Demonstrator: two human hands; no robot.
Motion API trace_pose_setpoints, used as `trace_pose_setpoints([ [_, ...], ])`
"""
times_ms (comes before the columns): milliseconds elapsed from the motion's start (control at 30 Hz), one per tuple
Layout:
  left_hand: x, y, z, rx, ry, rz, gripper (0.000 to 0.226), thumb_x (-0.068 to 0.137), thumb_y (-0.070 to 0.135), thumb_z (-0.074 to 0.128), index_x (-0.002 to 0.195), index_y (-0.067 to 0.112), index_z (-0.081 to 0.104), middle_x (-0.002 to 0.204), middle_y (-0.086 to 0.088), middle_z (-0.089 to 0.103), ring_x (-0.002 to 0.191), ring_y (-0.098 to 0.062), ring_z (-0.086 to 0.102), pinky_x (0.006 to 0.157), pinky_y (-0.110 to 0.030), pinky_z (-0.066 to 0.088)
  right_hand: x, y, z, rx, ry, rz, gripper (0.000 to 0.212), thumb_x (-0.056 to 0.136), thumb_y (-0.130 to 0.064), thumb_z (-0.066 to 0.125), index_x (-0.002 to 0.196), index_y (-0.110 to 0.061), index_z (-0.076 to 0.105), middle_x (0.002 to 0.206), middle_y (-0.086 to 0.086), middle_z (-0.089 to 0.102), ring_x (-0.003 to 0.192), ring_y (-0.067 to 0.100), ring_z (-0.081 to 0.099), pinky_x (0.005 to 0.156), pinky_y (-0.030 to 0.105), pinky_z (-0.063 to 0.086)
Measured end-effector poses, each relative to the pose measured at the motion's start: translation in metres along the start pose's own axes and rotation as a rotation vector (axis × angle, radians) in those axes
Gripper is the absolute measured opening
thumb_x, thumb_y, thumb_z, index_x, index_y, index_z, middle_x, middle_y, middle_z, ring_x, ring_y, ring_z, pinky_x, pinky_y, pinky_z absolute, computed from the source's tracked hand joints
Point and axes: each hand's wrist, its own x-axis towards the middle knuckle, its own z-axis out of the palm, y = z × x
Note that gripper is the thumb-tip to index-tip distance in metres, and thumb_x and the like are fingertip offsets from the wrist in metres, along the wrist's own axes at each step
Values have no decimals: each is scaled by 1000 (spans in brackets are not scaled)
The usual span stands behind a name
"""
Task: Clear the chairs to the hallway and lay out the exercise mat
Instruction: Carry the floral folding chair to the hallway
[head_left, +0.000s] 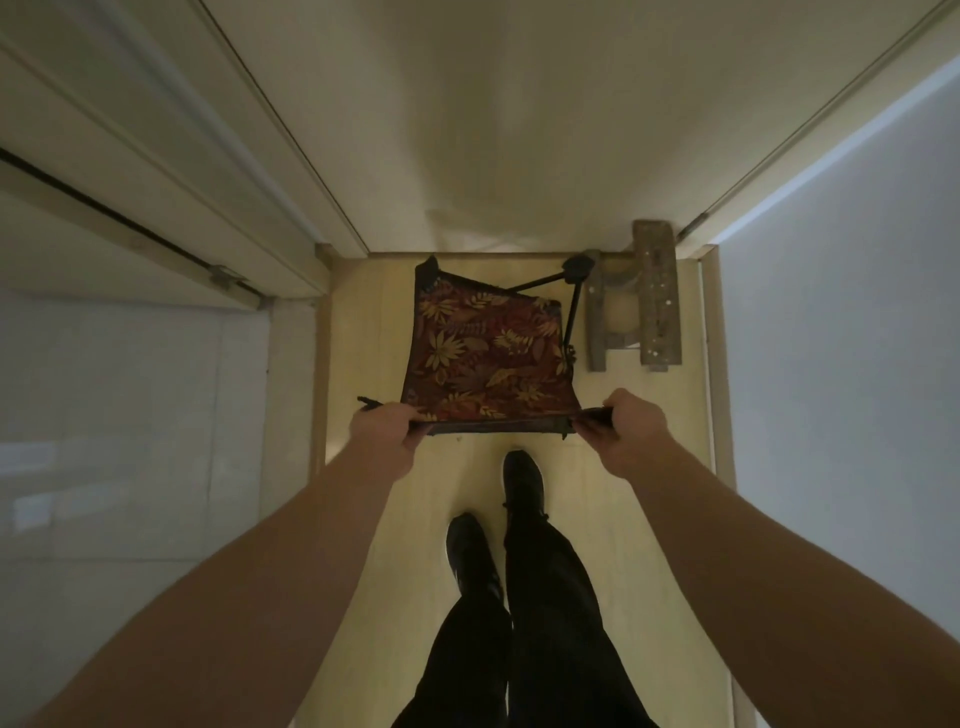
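Note:
A folding camp chair (480, 358) with dark red fabric printed in yellow leaves and a thin black frame hangs in front of me over the pale wooden floor. My left hand (387, 428) grips the near left corner of its seat edge. My right hand (626, 423) grips the near right corner. The chair's far black legs point toward the wall ahead. No exercise mat is in view.
A small worn wooden stool (652, 301) stands against the wall just right of the chair. A narrow hallway floor (363, 322) runs between a door frame (291, 218) on the left and a white wall (831, 389) on the right. My dark shoes (522, 483) stand behind the chair.

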Motion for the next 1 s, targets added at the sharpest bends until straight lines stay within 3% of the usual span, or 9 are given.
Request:
trace_pose_setpoints([
  [100,5,-7,-4,52,1,0,19,86,-15,65,103,-7,64,121,-24,67,116,-33,65,91,-41,59,7,7,0,27,26,20,8,95,-2,48,89,0,53,93,24,64,86,35,70,59,42,62],
  [233,-1,-7,-5,-49,9,-24,29,88,-2,72,116,-4,64,113,-20,70,99,-25,69,60,-30,62,7,11,-1,60,63,14,12,97,-4,51,87,1,54,87,22,66,80,31,70,53,38,60],
  [300,-11,-6,-2,-105,72,-8,15,93,9,71,104,0,64,104,-16,71,89,-22,69,53,-29,60,5,11,-2,72,95,13,12,99,-9,55,89,-2,55,89,20,68,78,30,70,56,38,59],
  [400,-21,-7,1,-180,232,52,16,94,23,68,93,8,61,99,-12,70,84,-20,68,67,-32,61,-5,15,-1,46,162,-9,14,99,-17,59,90,-7,57,88,15,70,80,26,72,62,37,60],
  [500,-33,-3,-2,257,311,153,32,88,17,72,115,10,57,112,-8,70,100,-22,69,87,-32,58,-5,18,0,-8,243,-65,20,100,-20,58,85,-6,59,96,15,72,83,23,72,80,40,62],
  [600,-43,-4,-1,587,332,236,52,88,18,72,131,11,44,122,-8,66,113,-25,65,83,-30,50,-7,10,-2,-434,268,-197,18,101,-21,56,106,-4,56,111,13,68,92,22,65,90,36,56],
  [700,-44,0,5,634,390,248,49,89,17,70,130,12,42,121,-8,65,113,-26,65,82,-30,50,-10,2,-2,-734,244,-330,37,99,-32,60,124,-8,46,117,11,63,108,29,64,79,33,46],
  [867,-39,9,14,842,271,332,56,89,17,71,134,10,38,121,-9,64,112,-26,65,86,-33,53,-16,-9,7,-812,225,-374,40,101,-33,58,127,-7,44,121,12,62,111,30,62,74,31,40],
  [1000,-33,21,24,822,270,310,55,93,23,67,139,8,38,126,-11,63,112,-25,64,94,-34,54,-13,-21,11,-814,199,-331,39,101,-33,58,127,-8,46,120,11,63,110,29,63,78,32,45],
])
